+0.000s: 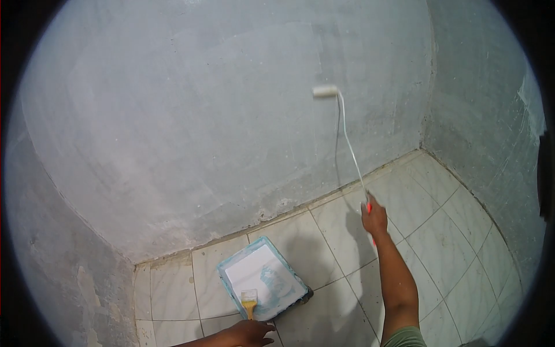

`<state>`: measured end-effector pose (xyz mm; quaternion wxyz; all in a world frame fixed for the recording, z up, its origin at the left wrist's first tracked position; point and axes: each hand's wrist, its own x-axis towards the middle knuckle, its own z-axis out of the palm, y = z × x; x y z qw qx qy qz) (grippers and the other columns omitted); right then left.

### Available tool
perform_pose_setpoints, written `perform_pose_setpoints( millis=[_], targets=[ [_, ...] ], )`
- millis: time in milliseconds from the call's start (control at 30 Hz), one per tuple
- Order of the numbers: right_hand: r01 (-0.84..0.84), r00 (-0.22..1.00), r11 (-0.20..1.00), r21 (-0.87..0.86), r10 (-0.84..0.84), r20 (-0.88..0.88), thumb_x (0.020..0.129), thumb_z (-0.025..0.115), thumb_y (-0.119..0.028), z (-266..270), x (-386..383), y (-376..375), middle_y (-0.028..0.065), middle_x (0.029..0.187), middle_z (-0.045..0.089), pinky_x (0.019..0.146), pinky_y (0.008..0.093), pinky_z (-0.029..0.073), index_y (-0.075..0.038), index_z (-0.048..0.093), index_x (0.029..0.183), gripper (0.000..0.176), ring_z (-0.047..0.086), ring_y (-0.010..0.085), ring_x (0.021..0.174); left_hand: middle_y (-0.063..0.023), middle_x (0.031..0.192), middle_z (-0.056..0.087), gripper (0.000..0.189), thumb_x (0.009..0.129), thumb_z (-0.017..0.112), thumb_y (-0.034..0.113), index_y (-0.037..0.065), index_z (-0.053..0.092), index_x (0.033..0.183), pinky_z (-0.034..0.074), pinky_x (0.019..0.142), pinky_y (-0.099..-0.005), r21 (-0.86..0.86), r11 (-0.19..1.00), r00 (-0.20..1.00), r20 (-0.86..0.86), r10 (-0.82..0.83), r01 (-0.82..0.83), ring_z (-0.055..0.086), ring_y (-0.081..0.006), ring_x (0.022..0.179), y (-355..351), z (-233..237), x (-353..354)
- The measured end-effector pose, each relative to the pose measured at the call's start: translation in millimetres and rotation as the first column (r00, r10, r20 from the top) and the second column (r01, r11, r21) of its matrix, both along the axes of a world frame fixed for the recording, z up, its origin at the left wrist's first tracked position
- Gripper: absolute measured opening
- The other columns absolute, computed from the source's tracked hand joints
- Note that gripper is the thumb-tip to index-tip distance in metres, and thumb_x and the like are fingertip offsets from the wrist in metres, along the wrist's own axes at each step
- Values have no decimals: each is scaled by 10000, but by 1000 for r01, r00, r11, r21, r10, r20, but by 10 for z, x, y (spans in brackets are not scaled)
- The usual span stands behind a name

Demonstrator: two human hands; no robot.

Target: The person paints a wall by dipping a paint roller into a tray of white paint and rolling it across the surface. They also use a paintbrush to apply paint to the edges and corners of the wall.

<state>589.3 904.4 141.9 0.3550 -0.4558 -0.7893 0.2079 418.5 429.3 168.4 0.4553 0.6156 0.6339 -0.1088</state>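
right hand (pixel 374 215), arm stretched out over the floor: fingers wrapped closed around the red handle (pixel 369 206) of a paint roller (pixel 325 91). from there the thin wire frame (pixel 352 151) runs up and a bit left to the pale roller head, which is blurred, up against the grey wall (pixel 173 115) in front of me. head lies roughly level; i can't tell if it's pressing on the wall or just off it. thin shadow of the frame falls on the wall beside it. darker streaky patch above and right of the head.

left hand (pixel 252 333) is low, at the near edge of a blue paint tray (pixel 243 254). a brush (pixel 249 303), yellow with pale bristles, sits there, bristle end over the tray, handle running down to this hand. can't tell from here whether the fingers close on it; some of them point off to the right.

tray sits at a slant on the tile floor (pixel 428 254), near the wall's foot, white paint (pixel 245 274) in it, blue smears to the right. dark object (pixel 309 296) at its right corner, unclear what. green sleeve (pixel 404 337) on the right arm.
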Motion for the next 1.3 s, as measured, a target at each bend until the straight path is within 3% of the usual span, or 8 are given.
perform_pose_setpoints(
  millis=[133, 233, 333, 467, 633, 700, 1167, 1300],
  targets=[
    [-31, 990, 972, 234, 63, -128, 947, 616, -274, 749, -185, 470, 272, 965, 690, 794, 542, 527, -205, 502, 1449, 520, 652, 486, 896, -185, 1374, 583, 593, 1011, 487, 498, 93, 495, 1445, 472, 1035, -453, -35, 999, 999, -50, 4, -5, 577, -376, 1235, 107, 67, 49],
    [-49, 985, 978, 202, 80, -151, 950, 614, -268, 1024, -170, 536, 271, 997, 687, 821, 535, 526, -192, 498, 1450, 519, 646, 484, 927, -182, 1389, 573, 599, 1010, 489, 505, 94, 495, 1446, 465, 1047, -450, -78, 997, 1000, -25, 5, -7, 563, -369, 1259, 143, 69, 76],
    [-73, 987, 966, 248, 106, -122, 941, 617, -253, 582, -12, 496, 271, 1018, 686, 846, 531, 521, -194, 497, 1452, 528, 640, 485, 948, -180, 1390, 572, 598, 1012, 488, 509, 96, 497, 1444, 460, 1053, -452, -69, 997, 1000, -22, 20, -21, 553, -365, 1273, 125, 67, 58],
    [-18, 992, 998, -59, 25, 127, 922, 602, -245, -280, 463, 164, 252, 1005, 699, 854, 537, 527, -189, 514, 1434, 523, 649, 476, 946, -180, 1403, 565, 587, 1017, 484, 499, 89, 501, 1437, 455, 1059, -455, -61, 998, 1000, -17, 18, -19, 549, -368, 1278, 107, 208, 85],
    [-32, 965, 992, -124, 62, 253, 922, 597, -242, -1142, 934, -111, 262, 920, 694, 809, 553, 527, -173, 541, 1402, 488, 661, 472, 899, -195, 1370, 585, 579, 1019, 484, 493, 78, 509, 1421, 461, 1051, -461, -69, 997, 999, -45, -22, 19, 569, -377, 1251, 24, 292, 124],
    [-27, 975, 993, -116, 52, 217, 919, 594, -237, -1140, 879, -97, 264, 910, 693, 810, 554, 527, -173, 543, 1399, 487, 661, 473, 896, -195, 1334, 619, 538, 941, 635, 370, 53, 571, 1370, 471, 1027, -474, 68, 995, 996, -49, 74, -70, 576, -371, 1239, 18, 331, 146],
    [-6, 997, 966, 257, 25, -71, 956, 592, -249, 1700, 5, 792, 252, 1039, 694, 865, 524, 523, -175, 506, 1447, 504, 647, 477, 946, -200, 1370, 591, 545, 960, 609, 418, 55, 574, 1365, 439, 1066, -470, 32, 995, 995, -31, 92, -91, 543, -372, 1283, 252, 131, 53],
    [-33, 991, 925, 379, 81, -110, 952, 596, -235, 1675, 96, 974, 244, 1103, 685, 881, 515, 517, -182, 510, 1446, 504, 640, 475, 977, -211, 1345, 599, 537, 958, 616, 430, 34, 601, 1321, 446, 1051, -483, 72, 996, 997, -45, 64, -61, 545, -386, 1269, 249, -87, 5]
  ],
)
